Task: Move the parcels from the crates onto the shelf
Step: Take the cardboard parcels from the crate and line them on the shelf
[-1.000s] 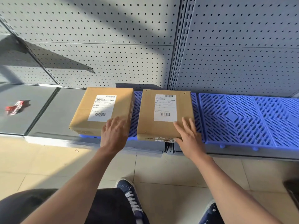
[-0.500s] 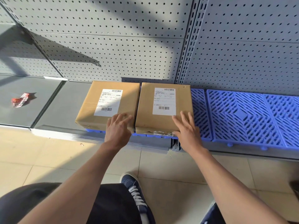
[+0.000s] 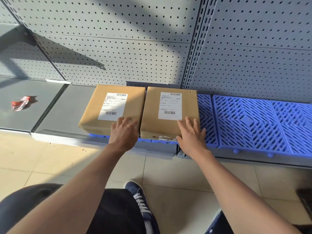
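- 2 parcels lie flat on the shelf (image 3: 64,107), side by side, their facing sides touching or nearly so; each carries a white label on top.
- The left parcel (image 3: 94,112) has its rear edge close to the pegboard (image 3: 118,48); its front edge sits just behind the shelf lip, over the left end of the blue mat.
- The right parcel (image 3: 170,129) lies square to the shelf, its front edge roughly level with its neighbour's; torn tape shows along its lower front edge.
- The left hand (image 3: 124,132) lies open, fingers straight and spread, on the front right corner of the left parcel, next to the seam between the 2 boxes.
- The right hand (image 3: 190,134) is also open, fingers extended, flat on the front right corner of the right parcel, with the thumb side out over the mat.
- The blue mat (image 3: 253,124), a slotted plastic grid, runs right from under the parcels to the frame edge, a long bare stretch of shelf.
- Left of the parcels, bare grey shelf runs to a seam, with another grey panel beyond it.
- A crumpled red wrapper (image 3: 20,103) lies on that far-left panel, well apart from the parcels.
- A slotted upright (image 3: 194,48) rises behind the right parcel's rear right corner.
- Below the shelf lip is tiled floor (image 3: 168,174), with a blue shoe (image 3: 136,191) between the forearms.
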Motion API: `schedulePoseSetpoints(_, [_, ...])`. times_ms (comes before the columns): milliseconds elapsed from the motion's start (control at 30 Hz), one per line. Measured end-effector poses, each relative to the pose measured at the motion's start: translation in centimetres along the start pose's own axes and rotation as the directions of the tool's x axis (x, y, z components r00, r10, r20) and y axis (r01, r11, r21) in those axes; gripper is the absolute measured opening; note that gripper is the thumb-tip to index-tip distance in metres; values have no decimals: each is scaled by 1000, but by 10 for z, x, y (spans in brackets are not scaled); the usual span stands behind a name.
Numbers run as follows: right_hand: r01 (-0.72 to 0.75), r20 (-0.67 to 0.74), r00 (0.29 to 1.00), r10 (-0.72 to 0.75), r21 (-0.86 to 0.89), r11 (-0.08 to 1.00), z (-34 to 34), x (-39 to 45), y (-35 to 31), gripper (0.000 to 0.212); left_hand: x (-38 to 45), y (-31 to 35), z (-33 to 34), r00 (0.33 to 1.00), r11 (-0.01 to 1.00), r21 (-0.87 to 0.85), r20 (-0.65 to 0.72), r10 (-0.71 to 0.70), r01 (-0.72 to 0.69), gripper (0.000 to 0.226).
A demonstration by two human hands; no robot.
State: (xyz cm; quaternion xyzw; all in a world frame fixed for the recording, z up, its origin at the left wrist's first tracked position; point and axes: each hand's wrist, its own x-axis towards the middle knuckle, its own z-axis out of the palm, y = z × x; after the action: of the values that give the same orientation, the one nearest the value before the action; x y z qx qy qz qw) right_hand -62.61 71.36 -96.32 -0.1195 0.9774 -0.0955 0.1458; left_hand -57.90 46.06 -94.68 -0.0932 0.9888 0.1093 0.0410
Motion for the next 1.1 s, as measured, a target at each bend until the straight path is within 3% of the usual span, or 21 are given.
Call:
schedulePoseSetpoints(433, [49, -58, 997, -43, 101, 994, -101, -120, 29, 34, -48, 128, -79, 950, 948, 52, 24, 312, -313, 40])
schedulePoseSetpoints(733, [-139, -266, 950, 166, 119, 983, -179, -240, 108, 42, -116, 263, -144, 830, 832, 48, -62, 554, -552, 36])
schedulePoseSetpoints(900, [-256, -353, 882, 312, 197, 946, -204, -306, 146, 41, -152, 335, -162, 732, 736, 65, -77, 677, -674, 37])
schedulePoseSetpoints(1100, [-424, -367, 779, 508, 288, 859, -213, -379, 200, 43, -182, 401, -147, 638, 637, -35, -63, 767, -770, 39])
